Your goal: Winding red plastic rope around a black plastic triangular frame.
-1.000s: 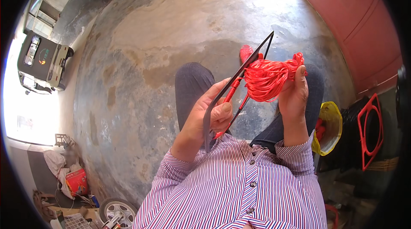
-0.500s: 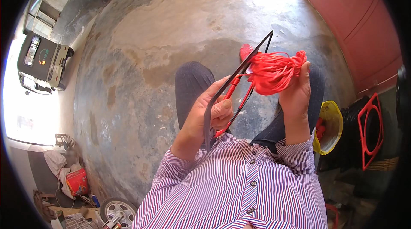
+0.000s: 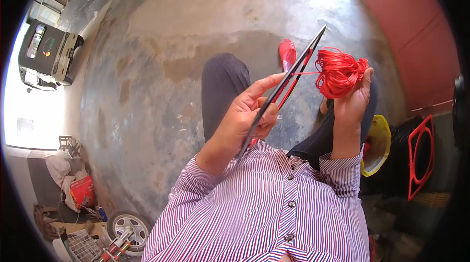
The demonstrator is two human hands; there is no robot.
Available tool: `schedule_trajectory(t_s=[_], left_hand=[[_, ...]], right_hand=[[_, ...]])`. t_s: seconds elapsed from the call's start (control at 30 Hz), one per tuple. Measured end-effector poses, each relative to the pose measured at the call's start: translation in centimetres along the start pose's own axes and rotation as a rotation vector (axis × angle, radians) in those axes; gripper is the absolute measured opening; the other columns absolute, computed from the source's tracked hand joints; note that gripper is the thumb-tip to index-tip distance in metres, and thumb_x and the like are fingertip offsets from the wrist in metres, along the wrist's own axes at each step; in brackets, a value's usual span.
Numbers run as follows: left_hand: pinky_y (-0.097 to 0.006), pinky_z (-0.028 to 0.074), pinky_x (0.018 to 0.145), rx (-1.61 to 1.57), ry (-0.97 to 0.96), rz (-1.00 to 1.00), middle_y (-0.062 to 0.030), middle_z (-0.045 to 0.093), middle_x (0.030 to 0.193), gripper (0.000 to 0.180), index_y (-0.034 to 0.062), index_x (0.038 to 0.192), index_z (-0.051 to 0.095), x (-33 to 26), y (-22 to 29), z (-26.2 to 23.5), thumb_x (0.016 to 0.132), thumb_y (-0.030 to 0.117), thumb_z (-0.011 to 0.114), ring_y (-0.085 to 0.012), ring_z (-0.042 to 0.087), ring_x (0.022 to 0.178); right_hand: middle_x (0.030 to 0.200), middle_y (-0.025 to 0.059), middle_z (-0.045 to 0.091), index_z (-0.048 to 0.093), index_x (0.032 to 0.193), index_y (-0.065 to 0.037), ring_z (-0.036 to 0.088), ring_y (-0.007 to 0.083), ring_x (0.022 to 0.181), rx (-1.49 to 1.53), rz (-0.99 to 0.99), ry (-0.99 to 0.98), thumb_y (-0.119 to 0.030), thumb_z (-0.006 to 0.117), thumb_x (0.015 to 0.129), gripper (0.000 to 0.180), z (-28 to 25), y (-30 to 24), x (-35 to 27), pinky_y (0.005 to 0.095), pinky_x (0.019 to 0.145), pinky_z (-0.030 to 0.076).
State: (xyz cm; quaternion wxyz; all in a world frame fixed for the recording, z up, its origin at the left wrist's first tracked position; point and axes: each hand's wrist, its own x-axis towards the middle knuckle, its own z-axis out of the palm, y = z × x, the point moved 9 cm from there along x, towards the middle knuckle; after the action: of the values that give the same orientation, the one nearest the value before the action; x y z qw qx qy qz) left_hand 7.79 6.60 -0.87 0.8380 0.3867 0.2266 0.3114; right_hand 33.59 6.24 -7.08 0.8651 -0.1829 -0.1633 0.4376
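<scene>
My left hand (image 3: 250,115) is closed round a thin dark frame (image 3: 309,48), seen nearly edge-on and tilted up to the right. Red cord covers part of the frame's far bar. A bundle of red cord (image 3: 339,73) sits in the fingers of my right hand (image 3: 350,103), gathered at its right end. From the bundle one taut strand (image 3: 306,72) runs left to the frame. My left index finger stretches along the frame near that strand. The lower end of the frame reaches my striped shirt.
A red shoe (image 3: 287,54) shows on the concrete floor beyond the frame. To my right stand a yellow-rimmed container (image 3: 387,139) and a red frame with a rounded opening (image 3: 411,159). A wheel (image 3: 129,230) and a red box (image 3: 82,192) lie lower left; a vehicle (image 3: 51,49) stands farther off.
The cord bundle has moved right, away from the frame, and the strand between them has lengthened. The frame has turned more edge-on, and my left index finger has straightened.
</scene>
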Motion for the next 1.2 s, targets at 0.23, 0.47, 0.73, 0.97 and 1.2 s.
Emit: schedule_trajectory(t_s=[0.23,0.47,0.73,0.97,1.2], left_hand=[[-0.016,0.028,0.043,-0.098,-0.027,0.053,0.0068,0.042,0.066,0.066,0.0075,0.150,0.038,-0.4,-0.4,-1.5,0.092,0.014,0.068,-0.0012,0.037,0.051],[-0.019,0.028,0.042,-0.039,-0.045,0.108,0.0030,0.040,0.064,0.062,0.0067,0.150,0.038,-1.0,1.2,-1.7,0.094,0.014,0.064,-0.0043,0.036,0.050],[-0.023,0.023,0.038,-0.067,-0.213,0.151,-0.0011,0.037,0.062,0.065,0.0136,0.156,0.025,-0.9,1.3,-2.7,0.100,0.020,0.057,-0.0059,0.028,0.042],[-0.023,0.024,0.039,-0.101,-0.261,0.154,-0.0019,0.037,0.063,0.065,0.0135,0.157,0.023,-1.1,1.4,-3.0,0.101,0.019,0.056,-0.0068,0.029,0.043],[-0.023,0.024,0.039,-0.106,-0.272,0.148,-0.0023,0.038,0.063,0.063,0.0132,0.156,0.024,-1.2,1.2,-2.9,0.101,0.020,0.055,-0.0074,0.029,0.042]], right_hand=[[0.117,0.0096,0.065,0.057,0.117,-0.008,0.062,0.0266,0.112,0.166,0.132,0.028,-0.038,0.047,0.104,0.035,0.0,1.6,0.1,0.0472,0.104,0.046],[0.110,0.0110,0.067,0.057,0.118,-0.007,0.063,0.0275,0.108,0.220,0.101,-0.087,-0.042,0.046,0.104,0.039,1.5,0.1,0.3,0.0467,0.098,0.050],[0.093,0.0055,0.064,0.056,0.120,-0.004,0.064,0.0108,0.070,-0.332,0.223,0.002,-0.041,0.059,0.099,0.043,2.9,4.0,-3.2,0.0293,0.066,0.058],[0.094,-0.0003,0.063,0.062,0.114,-0.003,0.057,0.0037,0.079,-0.592,0.376,-0.120,-0.029,0.066,0.097,0.031,3.8,6.5,-4.0,0.0209,0.070,0.051],[0.091,0.0011,0.063,0.061,0.112,-0.001,0.057,0.0049,0.078,-0.728,0.504,-0.234,-0.033,0.068,0.096,0.037,3.9,9.3,-5.7,0.0212,0.068,0.050]])
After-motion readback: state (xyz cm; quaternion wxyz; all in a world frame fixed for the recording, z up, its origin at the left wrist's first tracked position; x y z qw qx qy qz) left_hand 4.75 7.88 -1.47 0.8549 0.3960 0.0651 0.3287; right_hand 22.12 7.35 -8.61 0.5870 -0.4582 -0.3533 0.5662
